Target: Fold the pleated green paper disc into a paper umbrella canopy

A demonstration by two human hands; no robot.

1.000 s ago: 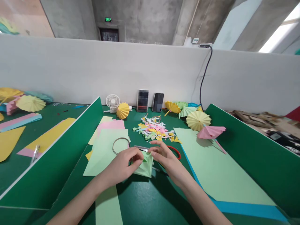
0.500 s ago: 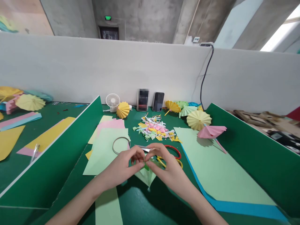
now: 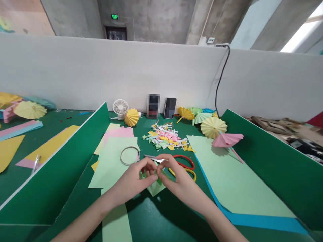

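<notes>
My left hand and my right hand meet over the green table, both pinched on a small folded light-green paper piece. Its pointed end hangs below my fingers, just above the table. Fingertips of both hands press together at its top edge. Scissors with red and yellow handles lie just behind my right hand. A roll of clear tape rests on a light-green sheet behind my left hand.
A heap of coloured paper scraps lies mid-table. Paper umbrellas in yellow, green and pink stand at the back right beside a large green sheet. A small fan, a phone and green dividers border the space.
My right hand moved in from the paper's right side to join the left at its top. The folded piece has been gathered narrower and sits slightly lower between my fingers.
</notes>
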